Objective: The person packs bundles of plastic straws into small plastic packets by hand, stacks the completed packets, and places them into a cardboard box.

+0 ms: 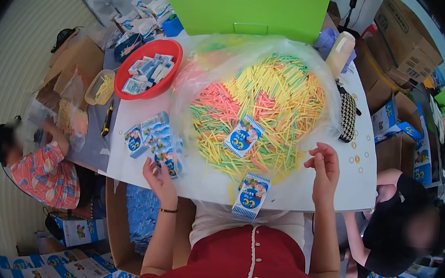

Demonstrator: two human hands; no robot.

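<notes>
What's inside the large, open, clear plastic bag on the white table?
A heap of thin pink, yellow, green and orange sticks, with one blue-and-white rectangular packet lying on top. Sticks deeper down, and the bag's bottom, are covered and cannot be seen.

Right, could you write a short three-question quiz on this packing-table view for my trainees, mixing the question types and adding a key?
1. Multiple choice: what does the red bowl hold?
A) rubber bands
B) blue-and-white packets
C) a utility knife

2. True or false: a houndstooth pouch lies at the right side of the white table.

3. Short answer: which of the wearer's hands is nearer the bunched packets that lie left of the heaped coloured sticks?

Key: 1. B. 2. True. 3. The left hand.
</notes>
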